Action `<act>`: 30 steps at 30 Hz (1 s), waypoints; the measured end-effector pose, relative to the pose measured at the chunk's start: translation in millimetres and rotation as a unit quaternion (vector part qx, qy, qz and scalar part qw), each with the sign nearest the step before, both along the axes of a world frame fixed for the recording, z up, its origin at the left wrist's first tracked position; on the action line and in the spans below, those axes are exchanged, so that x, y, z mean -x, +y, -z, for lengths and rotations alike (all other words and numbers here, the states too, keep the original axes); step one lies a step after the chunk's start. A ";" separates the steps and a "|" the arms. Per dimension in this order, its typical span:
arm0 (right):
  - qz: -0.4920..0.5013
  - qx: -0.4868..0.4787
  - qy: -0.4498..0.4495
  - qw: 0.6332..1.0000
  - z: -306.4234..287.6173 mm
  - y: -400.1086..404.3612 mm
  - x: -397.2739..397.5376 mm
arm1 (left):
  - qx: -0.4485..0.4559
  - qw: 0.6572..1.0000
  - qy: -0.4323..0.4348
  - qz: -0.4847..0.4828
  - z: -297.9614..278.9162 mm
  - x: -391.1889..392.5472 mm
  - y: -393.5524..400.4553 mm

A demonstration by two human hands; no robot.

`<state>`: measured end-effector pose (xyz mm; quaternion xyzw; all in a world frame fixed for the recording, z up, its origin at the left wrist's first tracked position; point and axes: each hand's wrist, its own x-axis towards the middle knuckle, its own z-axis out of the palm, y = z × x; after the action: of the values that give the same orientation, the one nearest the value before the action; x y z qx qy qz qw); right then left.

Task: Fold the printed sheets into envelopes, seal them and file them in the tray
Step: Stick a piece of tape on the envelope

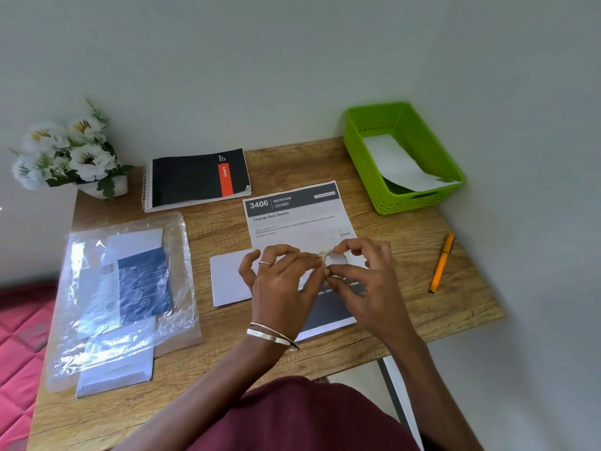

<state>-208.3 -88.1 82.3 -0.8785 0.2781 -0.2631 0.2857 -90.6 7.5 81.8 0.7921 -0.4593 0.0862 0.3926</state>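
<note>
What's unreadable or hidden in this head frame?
- Envelope: right part hidden behind the left hand.
- Tape roll: mostly covered by the right hand; loose end not visible.
- Printed sheet: small text blurred.
- Green tray: near wall hides the floor under the white paper.

**Camera Placement: Single Head View**

One wide-angle camera sat on the person's head and looked forward and steeply down onto the desk [227, 333]. It was close: both forearms entered from the bottom edge, and the hands met near frame centre. The desk filled the middle and lower frame, its far edge running against the wall [260, 60], which took the upper third. Wide-angle distortion bent the desk edges. No second view existed, so no part of the scene was shared.
</note>
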 end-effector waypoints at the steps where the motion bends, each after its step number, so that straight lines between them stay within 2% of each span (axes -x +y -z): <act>1: -0.002 0.007 0.003 1.000 0.7 0.5 -0.8 | -0.004 1.000 0.015 0.002 0.2 -0.2 -0.1; 7: 0.001 0.016 0.005 1.000 0.7 1.3 -3.0 | -0.002 0.997 0.081 0.007 -1.1 -1.2 -1.1; 16: -0.006 0.035 0.012 0.999 -0.5 -2.3 0.4 | -0.017 0.993 0.113 0.027 -3.3 -6.6 -2.8; 18: -0.008 0.039 0.019 0.999 0.1 -4.6 2.4 | -0.017 0.988 0.148 0.031 -6.6 -10.5 -1.9; 22: -0.010 0.049 0.049 0.998 1.9 -9.6 6.5 | -0.041 0.960 0.278 0.017 -8.9 -14.0 -0.5; 27: -0.017 0.011 0.055 0.998 2.9 -19.2 14.8 | -0.035 0.887 0.460 0.017 -12.8 -17.0 -1.0; 30: -0.010 -0.022 0.067 0.997 4.0 -24.5 20.2 | -0.021 0.852 0.522 0.026 -12.1 -17.9 -0.8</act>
<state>-228.5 -112.7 78.3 -0.8902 0.2934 -0.1947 0.2889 -72.7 6.7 94.0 0.7160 -0.2090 -0.3601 0.5604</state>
